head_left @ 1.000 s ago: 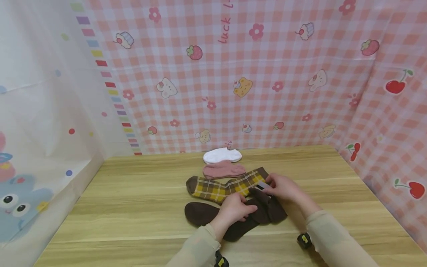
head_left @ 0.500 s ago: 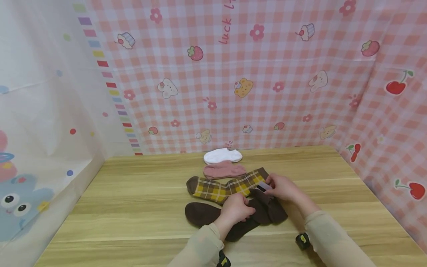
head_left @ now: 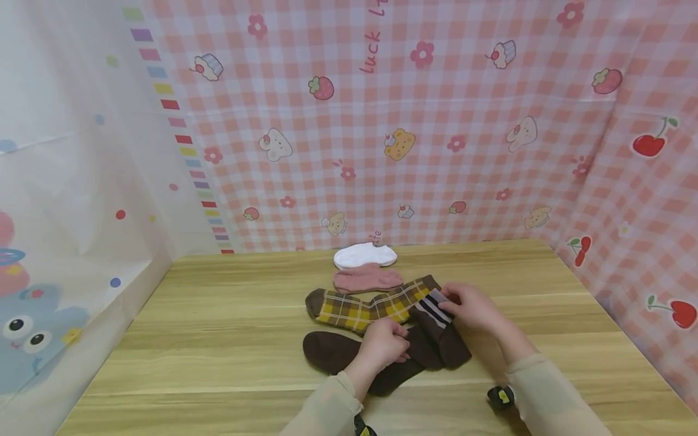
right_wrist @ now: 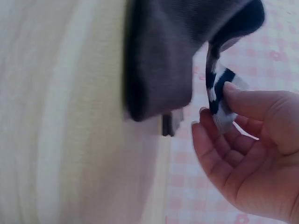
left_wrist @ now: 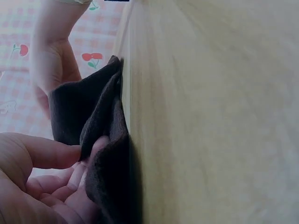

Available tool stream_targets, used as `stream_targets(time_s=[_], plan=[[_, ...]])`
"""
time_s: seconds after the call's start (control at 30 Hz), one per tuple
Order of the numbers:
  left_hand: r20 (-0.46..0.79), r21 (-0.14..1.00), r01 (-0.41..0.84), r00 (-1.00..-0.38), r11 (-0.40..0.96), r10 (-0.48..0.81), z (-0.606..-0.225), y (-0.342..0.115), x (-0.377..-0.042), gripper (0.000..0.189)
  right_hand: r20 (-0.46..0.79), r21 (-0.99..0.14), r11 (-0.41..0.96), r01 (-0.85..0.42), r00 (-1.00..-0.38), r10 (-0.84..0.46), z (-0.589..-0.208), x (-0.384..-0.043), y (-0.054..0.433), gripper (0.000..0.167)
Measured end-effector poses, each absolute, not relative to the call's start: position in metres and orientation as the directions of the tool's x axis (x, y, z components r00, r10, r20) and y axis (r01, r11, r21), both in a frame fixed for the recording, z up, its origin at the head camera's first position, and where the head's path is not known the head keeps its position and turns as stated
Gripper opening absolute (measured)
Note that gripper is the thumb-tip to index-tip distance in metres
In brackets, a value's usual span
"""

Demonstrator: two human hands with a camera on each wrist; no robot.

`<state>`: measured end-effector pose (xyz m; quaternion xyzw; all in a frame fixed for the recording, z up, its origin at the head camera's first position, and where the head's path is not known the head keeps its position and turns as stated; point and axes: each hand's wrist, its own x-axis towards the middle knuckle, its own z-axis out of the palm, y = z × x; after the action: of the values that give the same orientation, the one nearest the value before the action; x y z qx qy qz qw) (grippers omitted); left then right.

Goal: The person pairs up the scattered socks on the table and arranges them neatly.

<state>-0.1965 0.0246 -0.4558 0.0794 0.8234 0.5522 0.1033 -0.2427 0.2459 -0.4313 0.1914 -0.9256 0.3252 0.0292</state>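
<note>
Dark brown socks [head_left: 329, 351] lie bunched on the table at front centre; whether the overlapping parts belong to one or two socks is partly hidden. My left hand [head_left: 384, 346] holds the brown fabric between thumb and fingers, and in the left wrist view the thumb [left_wrist: 58, 154] presses on a fold. On the right, my right hand [head_left: 473, 307] pinches the black, white and grey striped cuff [head_left: 432, 307] of a brown sock. In the right wrist view that cuff [right_wrist: 222, 100] is lifted between thumb and fingers, away from the folded brown part [right_wrist: 163, 60].
Behind the brown socks lies a yellow and brown plaid sock [head_left: 349, 309]. Farther back are a pink sock [head_left: 366, 279] and a white sock [head_left: 362, 255], in a row. Patterned cloth [head_left: 349, 109] hangs behind and beside the wooden table [head_left: 218, 339].
My right hand has drawn the striped cuff out and to the right, so more of its stripes show. The left hand has barely shifted on the brown fabric.
</note>
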Motion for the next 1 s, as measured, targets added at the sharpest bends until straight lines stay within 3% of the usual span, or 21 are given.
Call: stream_targets(time_s=[0.4, 0.63, 1.0], plan=[[-0.039, 0.985, -0.007, -0.983, 0.170, 0.182, -0.459, 0.026, -0.193, 0.003, 0.303, -0.667, 0.646, -0.373, -0.927, -0.223, -0.407, -0.218, 0.264, 0.004], [0.045, 0.985, 0.064, -0.992, 0.162, 0.120, -0.454, 0.026, -0.189, 0.004, 0.310, -0.654, 0.677, -0.337, -0.936, -0.167, -0.392, -0.204, 0.276, 0.015], [0.022, 0.999, 0.029, -0.988, 0.040, 0.154, -0.437, 0.007, -0.185, 0.006, 0.377, -0.663, 0.673, -0.328, -0.923, -0.078, -0.370, -0.182, 0.296, 0.022]])
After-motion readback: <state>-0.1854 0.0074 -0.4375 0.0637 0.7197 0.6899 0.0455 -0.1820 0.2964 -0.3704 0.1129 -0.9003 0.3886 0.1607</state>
